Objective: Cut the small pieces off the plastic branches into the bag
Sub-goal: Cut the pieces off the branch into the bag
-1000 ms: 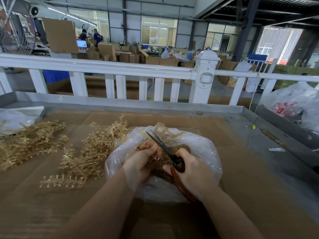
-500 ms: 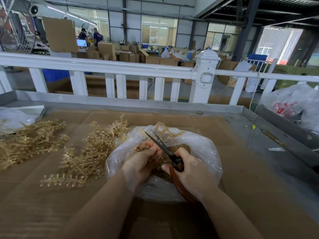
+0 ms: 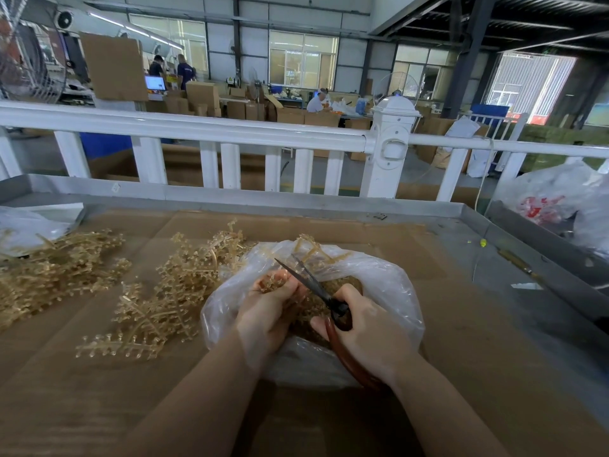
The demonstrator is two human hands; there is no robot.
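A clear plastic bag point(image 3: 392, 285) lies open on the cardboard-covered table, with cut tan pieces inside. My left hand point(image 3: 270, 311) grips a tan plastic branch point(image 3: 270, 282) over the bag's mouth. My right hand point(image 3: 365, 334) grips scissors point(image 3: 309, 285) with red-brown handles; the dark blades are slightly apart and point up-left at the branch. Another branch end point(image 3: 313, 249) sticks up at the bag's far rim.
Loose tan branches lie in a pile point(image 3: 171, 291) left of the bag and another pile point(image 3: 56, 268) at the far left. A white bag point(image 3: 26, 225) sits at the left edge. A metal rim point(image 3: 230, 196) and white railing point(image 3: 197, 130) border the table.
The scissors' blades have shifted slightly against the branch; both hands stay in place over the bag.
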